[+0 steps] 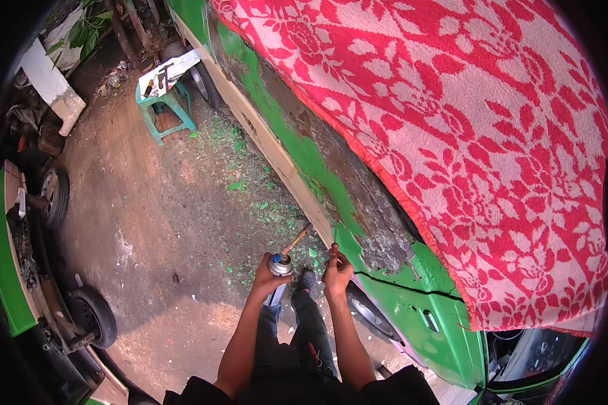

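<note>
My left hand point(269, 275) is wrapped around the canister of a gas torch point(280, 264), which has a silver top, a blue knob and a brownish tube pointing up toward the car's side. No flame can be made out. My right hand point(337, 273) grips a slim hand tool point(334, 248) with a reddish-brown handle, its thin end close to the green panel. Whether that end touches is unclear. The car body point(304, 145) carries green paint, a cream lower strip and a long stripped patch of brown and grey.
A red and white floral blanket point(452, 135) covers the car's upper part. Green paint flakes point(263, 206) litter the ground. A teal stool point(165, 111) holds a hammer point(163, 79) and other tools. At left are wheels point(93, 316) and another green vehicle point(7, 250).
</note>
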Available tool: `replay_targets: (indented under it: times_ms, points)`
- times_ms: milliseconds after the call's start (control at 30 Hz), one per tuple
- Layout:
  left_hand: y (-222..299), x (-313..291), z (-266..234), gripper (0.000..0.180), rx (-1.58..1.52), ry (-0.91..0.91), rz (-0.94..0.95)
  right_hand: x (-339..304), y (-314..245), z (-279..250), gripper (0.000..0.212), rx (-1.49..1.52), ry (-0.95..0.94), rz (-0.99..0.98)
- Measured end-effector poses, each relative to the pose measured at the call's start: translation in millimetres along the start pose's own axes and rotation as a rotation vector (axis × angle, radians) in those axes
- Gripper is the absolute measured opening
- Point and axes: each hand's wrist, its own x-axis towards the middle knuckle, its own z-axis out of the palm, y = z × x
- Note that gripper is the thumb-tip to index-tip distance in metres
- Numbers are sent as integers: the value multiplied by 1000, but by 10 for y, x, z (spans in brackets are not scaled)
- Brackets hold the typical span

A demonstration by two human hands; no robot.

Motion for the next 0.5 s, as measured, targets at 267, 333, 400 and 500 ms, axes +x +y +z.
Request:
replay_targets:
  times_ms: [267,333,400,500]
  points:
    - [-55,126,29,64,-70,12,48,271,379,-41,24,-146,-4,-164]
    - [-41,100,-8,64,-35,35,43,187,364,-98,24,-189,-5,-211]
    - [-6,68,-22,64,-89,22,17,242,308,-72,24,-189,-32,-158]
    - [71,94,141,64,-123,-6,38,486,425,-61,26,-156,-5,-225]
